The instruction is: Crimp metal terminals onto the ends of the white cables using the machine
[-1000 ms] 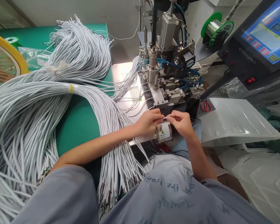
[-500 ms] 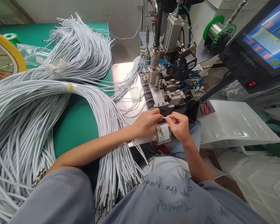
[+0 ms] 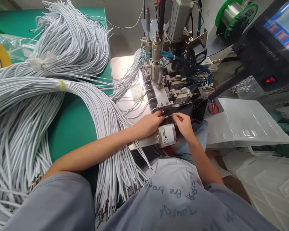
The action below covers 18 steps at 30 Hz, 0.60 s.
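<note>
My left hand (image 3: 151,124) is closed on a white cable at the front edge of the machine (image 3: 164,102), its fingertips close to the black fixture. A short light end of the cable (image 3: 168,116) shows between my two hands. Thumb and forefinger of my right hand (image 3: 184,124) are pinched at the tip of that end; the fine wires there are too small to make out. Several other white cables run into the black clamps (image 3: 152,93) at the machine's left side. A motor housing with a white label (image 3: 167,134) sits just below my hands.
A large bundle of white cables (image 3: 86,93) lies over the green mat (image 3: 69,128) and hangs off its front. Red scissors (image 3: 214,108) lie right of the machine. A solder wire spool (image 3: 236,16) and a control screen (image 3: 284,32) stand at the upper right.
My hands have moved slightly apart and nearer to the machine's front fixture, with more of the cable end showing between them. The head view has shifted a little.
</note>
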Each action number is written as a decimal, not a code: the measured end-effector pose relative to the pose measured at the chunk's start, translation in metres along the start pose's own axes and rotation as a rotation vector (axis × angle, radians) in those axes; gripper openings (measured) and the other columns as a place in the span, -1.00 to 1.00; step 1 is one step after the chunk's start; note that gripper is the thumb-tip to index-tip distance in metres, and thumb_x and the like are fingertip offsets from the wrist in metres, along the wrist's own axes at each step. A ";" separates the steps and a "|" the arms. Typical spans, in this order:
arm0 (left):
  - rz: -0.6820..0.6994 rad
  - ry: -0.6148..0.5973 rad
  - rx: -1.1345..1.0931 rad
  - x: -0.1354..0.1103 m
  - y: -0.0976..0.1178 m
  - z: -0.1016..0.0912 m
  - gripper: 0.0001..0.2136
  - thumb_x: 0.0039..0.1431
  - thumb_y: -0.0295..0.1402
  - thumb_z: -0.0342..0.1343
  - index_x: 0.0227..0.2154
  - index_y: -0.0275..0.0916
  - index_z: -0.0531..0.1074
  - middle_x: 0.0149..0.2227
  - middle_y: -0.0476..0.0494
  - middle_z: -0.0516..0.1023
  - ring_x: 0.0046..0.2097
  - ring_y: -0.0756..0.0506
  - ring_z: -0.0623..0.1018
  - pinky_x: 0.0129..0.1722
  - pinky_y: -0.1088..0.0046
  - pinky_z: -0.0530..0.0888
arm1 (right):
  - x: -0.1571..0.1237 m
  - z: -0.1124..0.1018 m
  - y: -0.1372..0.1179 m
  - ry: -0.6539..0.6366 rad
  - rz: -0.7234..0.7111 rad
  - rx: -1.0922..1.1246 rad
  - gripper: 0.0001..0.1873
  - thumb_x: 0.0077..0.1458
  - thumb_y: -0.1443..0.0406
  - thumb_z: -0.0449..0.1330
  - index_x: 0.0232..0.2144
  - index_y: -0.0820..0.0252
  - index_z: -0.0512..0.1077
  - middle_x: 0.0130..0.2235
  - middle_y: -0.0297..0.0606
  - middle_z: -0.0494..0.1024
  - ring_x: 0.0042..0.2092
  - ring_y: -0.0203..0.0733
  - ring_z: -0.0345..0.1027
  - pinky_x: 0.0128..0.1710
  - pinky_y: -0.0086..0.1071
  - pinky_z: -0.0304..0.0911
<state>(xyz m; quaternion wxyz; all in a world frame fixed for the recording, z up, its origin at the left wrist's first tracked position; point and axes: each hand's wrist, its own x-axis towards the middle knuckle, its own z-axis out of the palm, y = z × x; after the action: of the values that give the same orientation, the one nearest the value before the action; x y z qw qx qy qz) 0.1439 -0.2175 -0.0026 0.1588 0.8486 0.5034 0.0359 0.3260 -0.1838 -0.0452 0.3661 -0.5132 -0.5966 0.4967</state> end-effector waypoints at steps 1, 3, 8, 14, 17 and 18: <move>0.004 -0.012 0.019 0.000 -0.001 0.000 -0.69 0.17 -0.57 -0.15 -0.10 -0.36 0.41 -0.24 -0.22 0.40 -0.41 -0.02 0.46 -0.40 0.46 0.39 | 0.003 0.000 0.003 -0.027 0.036 0.027 -0.77 -0.06 0.15 0.15 -0.46 0.21 0.47 -0.48 -0.30 0.48 -0.43 -0.26 0.29 -0.40 -0.37 0.23; 0.011 -0.022 0.047 0.001 -0.001 0.000 -0.67 0.16 -0.57 -0.16 -0.07 -0.38 0.39 -0.22 -0.25 0.40 -0.40 -0.03 0.48 -0.39 0.44 0.42 | 0.007 0.003 0.005 -0.063 0.082 0.063 -0.75 -0.10 0.13 0.16 -0.48 0.20 0.44 -0.52 -0.33 0.45 -0.48 -0.29 0.24 -0.46 -0.40 0.20; 0.023 -0.035 0.091 -0.001 0.000 -0.001 -0.62 0.09 -0.61 -0.13 -0.02 -0.40 0.35 -0.21 -0.27 0.41 -0.37 -0.07 0.51 -0.39 0.41 0.45 | 0.009 0.010 0.002 -0.088 0.101 0.073 -0.77 -0.12 0.13 0.15 -0.54 0.19 0.40 -0.58 -0.39 0.36 -0.51 -0.33 0.18 -0.50 -0.42 0.15; 0.079 -0.026 0.150 -0.003 0.000 -0.003 -0.58 0.15 -0.57 -0.12 0.09 -0.37 0.25 -0.19 -0.27 0.39 -0.30 -0.10 0.53 -0.36 0.40 0.47 | 0.012 0.008 0.000 -0.122 0.090 0.086 -0.83 -0.15 0.21 0.16 -0.59 0.20 0.38 -0.62 -0.42 0.32 -0.54 -0.35 0.15 -0.50 -0.42 0.13; 0.105 0.005 0.198 -0.003 -0.001 -0.002 -0.63 0.19 -0.54 -0.13 0.06 -0.37 0.26 -0.20 -0.27 0.38 -0.28 -0.11 0.53 -0.36 0.40 0.47 | 0.015 0.008 0.000 -0.134 0.107 0.074 -0.84 -0.15 0.21 0.14 -0.59 0.20 0.38 -0.61 -0.41 0.34 -0.54 -0.35 0.16 -0.51 -0.42 0.14; 0.108 0.008 0.211 -0.003 -0.002 -0.002 -0.64 0.20 -0.54 -0.13 0.06 -0.37 0.26 -0.20 -0.27 0.38 -0.27 -0.11 0.52 -0.36 0.40 0.47 | 0.016 0.009 0.000 -0.134 0.114 0.073 -0.84 -0.16 0.21 0.14 -0.59 0.20 0.38 -0.61 -0.41 0.35 -0.54 -0.34 0.16 -0.51 -0.42 0.14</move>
<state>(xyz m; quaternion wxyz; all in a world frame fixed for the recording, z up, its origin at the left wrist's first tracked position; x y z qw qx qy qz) 0.1404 -0.2193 -0.0009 0.0643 0.8864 0.4584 -0.0056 0.3148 -0.1705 -0.0487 0.3152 -0.4981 -0.5710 0.5715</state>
